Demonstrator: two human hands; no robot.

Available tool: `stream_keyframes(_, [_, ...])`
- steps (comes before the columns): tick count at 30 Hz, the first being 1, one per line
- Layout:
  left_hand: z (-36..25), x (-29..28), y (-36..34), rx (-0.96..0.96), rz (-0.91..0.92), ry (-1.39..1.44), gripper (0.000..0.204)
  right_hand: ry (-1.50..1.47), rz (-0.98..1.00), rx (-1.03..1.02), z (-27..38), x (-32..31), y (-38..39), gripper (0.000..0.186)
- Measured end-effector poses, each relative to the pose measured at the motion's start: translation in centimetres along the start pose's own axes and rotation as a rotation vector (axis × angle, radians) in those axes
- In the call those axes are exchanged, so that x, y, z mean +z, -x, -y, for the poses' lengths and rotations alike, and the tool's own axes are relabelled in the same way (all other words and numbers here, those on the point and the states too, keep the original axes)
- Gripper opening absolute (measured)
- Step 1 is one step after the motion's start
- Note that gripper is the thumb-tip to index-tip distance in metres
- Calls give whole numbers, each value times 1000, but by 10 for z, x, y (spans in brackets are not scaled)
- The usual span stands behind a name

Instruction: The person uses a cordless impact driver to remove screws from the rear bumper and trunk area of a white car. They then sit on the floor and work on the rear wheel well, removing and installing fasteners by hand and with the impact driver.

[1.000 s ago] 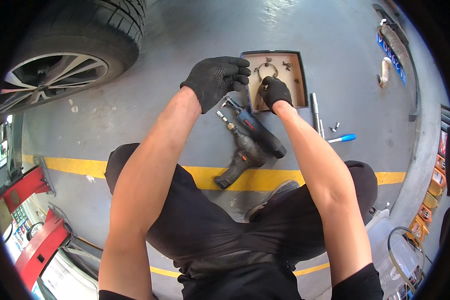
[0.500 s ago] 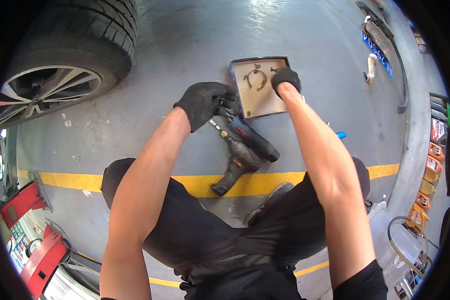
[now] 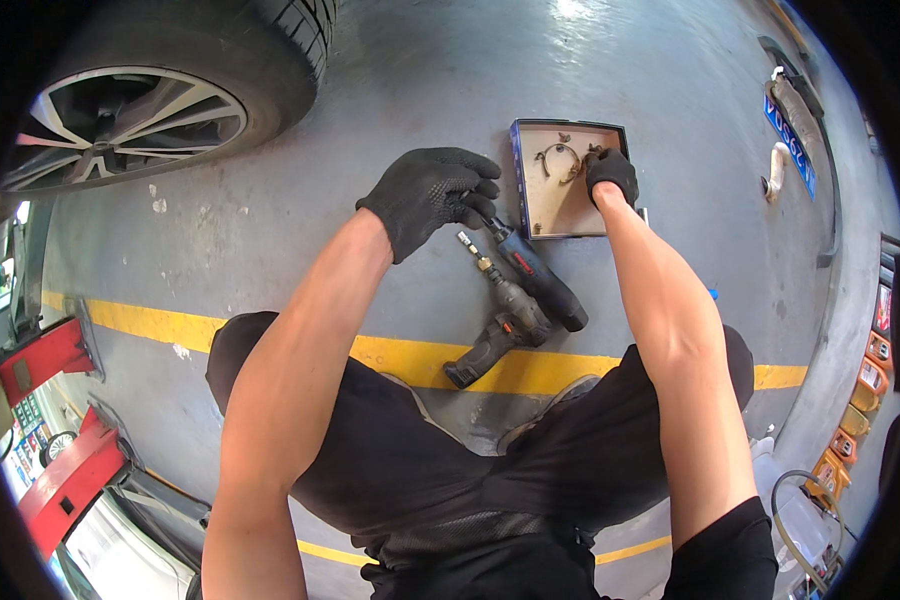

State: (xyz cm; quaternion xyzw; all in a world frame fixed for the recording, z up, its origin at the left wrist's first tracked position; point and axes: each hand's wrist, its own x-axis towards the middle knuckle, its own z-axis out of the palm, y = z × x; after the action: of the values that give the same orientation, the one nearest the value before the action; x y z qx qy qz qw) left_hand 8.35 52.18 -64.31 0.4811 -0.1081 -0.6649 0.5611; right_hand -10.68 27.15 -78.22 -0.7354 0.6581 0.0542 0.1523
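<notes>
- Head view, far left: a red piece of shop equipment (image 3: 55,400) sits at the rim; above it a car wheel (image 3: 120,120) with silver spokes and a dark tyre fills the upper left corner, standing on the grey concrete floor (image 3: 390,80);
- a yellow painted line (image 3: 150,322) runs across the floor, passing under the person's knees;
- left hand (image 3: 432,195), in a black glove, comes in next; its fingers curl down together over the upper end of a slim dark ratchet tool (image 3: 532,275), touching it at the fingertips; whether it truly clamps the tool I cannot tell, as the glove hides the contact;
- just below that tool lies a black cordless driver (image 3: 498,335), its bit pointing up-left towards the left hand and its grip end resting on the yellow line; the two tools lie touching, side by side;
- moving right, a shallow square tray (image 3: 555,215) with a tan bottom and dark rim sits on the floor just beyond the tools; a curved metal clip (image 3: 558,155) and a few small parts lie in its upper half;
- right hand (image 3: 611,172), also black-gloved, reaches into the tray's upper right corner, fingers bunched down on the small parts there; what it pinches is too small to make out;
- far right: a long dark strip (image 3: 805,140) lies along the floor's edge.
</notes>
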Motion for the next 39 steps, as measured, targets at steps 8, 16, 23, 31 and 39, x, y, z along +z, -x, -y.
stream_keyframes(8, [-3,-7,8,-6,-30,2,26,-103,-60,-70,7,3,0,27])
stream_keyframes(16, [1,-11,12,5,-10,-5,26,24,-43,-244,6,26,-43,23])
stream_keyframes(23, [13,-8,-11,-117,-193,118,30,-911,276,-219,35,-12,3,20])
stream_keyframes(31, [27,-19,-33,-103,-62,235,28,-765,369,-74,61,-18,54,36])
stream_keyframes(39, [-3,0,20,41,-46,26,30,-119,-27,-119,41,38,9,36])
